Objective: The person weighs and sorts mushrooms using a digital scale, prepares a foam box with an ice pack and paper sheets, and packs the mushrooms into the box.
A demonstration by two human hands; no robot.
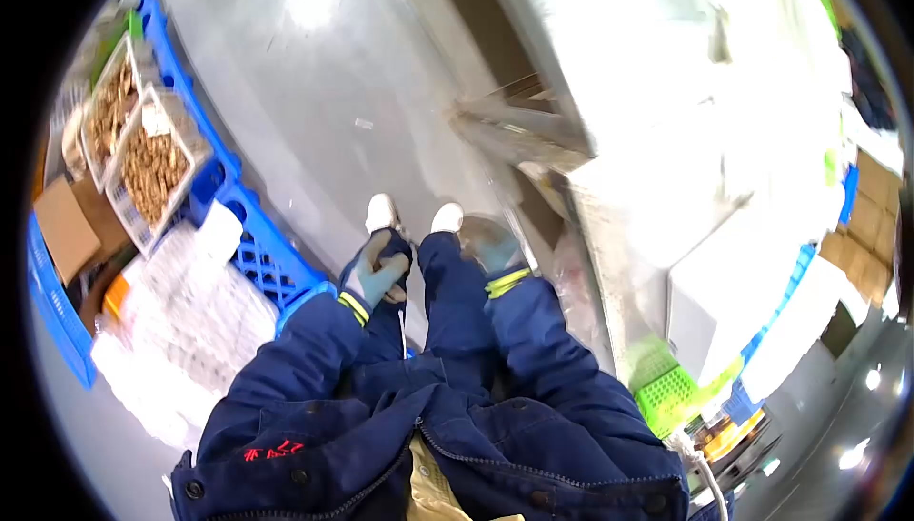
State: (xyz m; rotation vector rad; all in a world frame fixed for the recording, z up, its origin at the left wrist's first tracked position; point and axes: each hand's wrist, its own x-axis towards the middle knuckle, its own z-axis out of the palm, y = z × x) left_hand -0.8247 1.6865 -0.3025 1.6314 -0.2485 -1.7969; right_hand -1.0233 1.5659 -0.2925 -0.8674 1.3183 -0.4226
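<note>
Both of my hands wear grey-and-blue work gloves with yellow cuffs, and they hang in front of my dark blue trousers (452,302). My left hand (373,272) is beside my left thigh, its fingers loosely bent and apart, with nothing visible in it. My right hand (490,243) is smeared by motion near the metal table's edge; its fingers cannot be made out, and no held thing shows. Below the hands, my white shoes (383,213) stand on the grey floor.
At left, blue plastic pallets (262,245) bear a white basket of brown, root-like pieces (152,174), a cardboard box (67,226) and a plastic-wrapped white stack (190,302). At right runs a metal-edged table (595,274) with overexposed white items and a green basket (665,397).
</note>
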